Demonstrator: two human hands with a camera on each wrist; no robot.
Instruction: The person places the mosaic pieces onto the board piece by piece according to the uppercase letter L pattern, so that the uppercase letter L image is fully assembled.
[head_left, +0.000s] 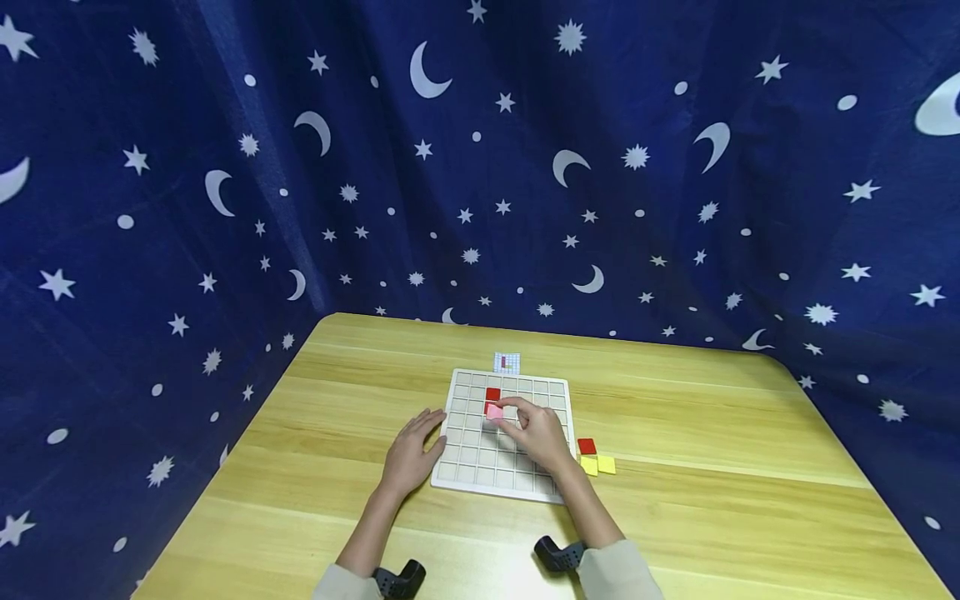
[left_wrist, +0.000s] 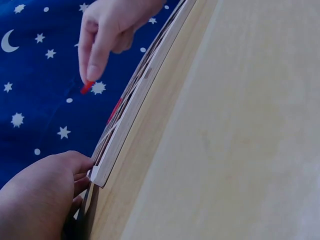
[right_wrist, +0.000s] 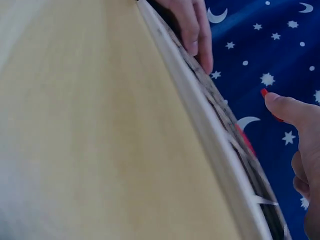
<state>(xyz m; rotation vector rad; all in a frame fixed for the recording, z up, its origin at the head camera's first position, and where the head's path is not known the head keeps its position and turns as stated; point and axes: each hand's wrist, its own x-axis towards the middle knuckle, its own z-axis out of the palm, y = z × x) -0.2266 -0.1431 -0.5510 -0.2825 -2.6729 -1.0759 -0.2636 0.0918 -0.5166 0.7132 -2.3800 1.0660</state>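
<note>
We see the right hand [head_left: 542, 433] pinching a red tile [head_left: 495, 412] between thumb and fingertips, above the board [head_left: 468, 454], its upper face pale with glare. We judge that gripping it by its edges leaves its underside free. The left hand [head_left: 408, 454] lies relaxed, fingers extended against the board's left edge, probably to steady it. Two red squares [head_left: 492, 393] sit in neighbouring cells of the board, toward its far side. Just right of the board, on the bench [head_left: 675, 517], a spare red piece [head_left: 587, 447] and two yellow pieces [head_left: 606, 465] lie grouped, seemingly for easy reach. Beyond the board's far edge, a small card [head_left: 507, 362] shows a grid with coloured patches, perhaps set there for viewing. We can read no brand, label or writing.
</note>
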